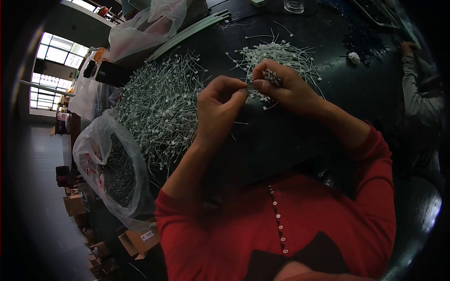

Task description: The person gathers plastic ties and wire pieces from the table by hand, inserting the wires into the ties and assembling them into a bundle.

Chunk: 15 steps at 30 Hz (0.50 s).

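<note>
My left hand [218, 110] is closed in a pinch, thumb against forefinger, at the inner edge of the large pile. What lies between these fingertips is too small to make out. Close beside it, my right hand [295, 91] is closed around a bundle of thin pieces with silvery-grey tips [271, 77]. The fingertips of both hands nearly meet. Behind the right hand spreads a smaller pile of thin white stems with small blocky ends [276, 54]. A much larger pile of similar pale stems [161, 103] lies to the left of my left hand.
An open clear plastic bag [138, 159] with dark thin pieces inside hangs at the table's left. Long pale green rods [187, 35] and another plastic bag [150, 21] lie at the back. A glass [294, 5], dark tinsel [363, 44] and a co-worker's sleeve [412, 89] are farther right.
</note>
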{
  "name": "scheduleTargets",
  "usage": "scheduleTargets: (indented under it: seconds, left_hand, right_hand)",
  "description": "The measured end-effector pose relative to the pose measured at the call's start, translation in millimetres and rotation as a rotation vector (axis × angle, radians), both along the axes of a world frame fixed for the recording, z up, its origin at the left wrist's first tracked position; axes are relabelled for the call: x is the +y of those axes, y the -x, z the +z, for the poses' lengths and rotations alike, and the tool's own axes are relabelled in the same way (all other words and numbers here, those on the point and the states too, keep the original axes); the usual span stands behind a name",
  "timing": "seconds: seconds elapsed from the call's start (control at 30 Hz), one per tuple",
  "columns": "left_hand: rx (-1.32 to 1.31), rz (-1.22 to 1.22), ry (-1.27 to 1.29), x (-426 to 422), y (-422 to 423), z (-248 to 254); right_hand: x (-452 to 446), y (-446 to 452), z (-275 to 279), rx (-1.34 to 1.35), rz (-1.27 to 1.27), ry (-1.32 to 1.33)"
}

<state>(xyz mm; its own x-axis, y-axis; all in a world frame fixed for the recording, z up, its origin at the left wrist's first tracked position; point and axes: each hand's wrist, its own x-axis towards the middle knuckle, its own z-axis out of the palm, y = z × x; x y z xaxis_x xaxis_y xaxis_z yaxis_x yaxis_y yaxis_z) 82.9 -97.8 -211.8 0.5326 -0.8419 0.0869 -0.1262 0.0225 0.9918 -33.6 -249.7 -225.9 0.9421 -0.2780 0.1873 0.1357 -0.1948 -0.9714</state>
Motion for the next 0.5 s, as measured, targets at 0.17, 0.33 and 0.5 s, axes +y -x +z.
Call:
scheduleTargets:
  seconds: [0.17,0.33,0.5]
  left_hand:
    - [-0.069,0.06,0.087,-3,2,4]
    - [0.388,-0.07,-0.027,-1,-12,-3]
    - [0.465,-0.066,-0.023,-2,-12,-5]
  right_hand:
    - [-3,3,2,-0.115,-0.046,0.171]
    - [-3,3,4,-0.099,-0.09,0.24]
    - [-7,-1,-4,-0.144,-0.124,0.312]
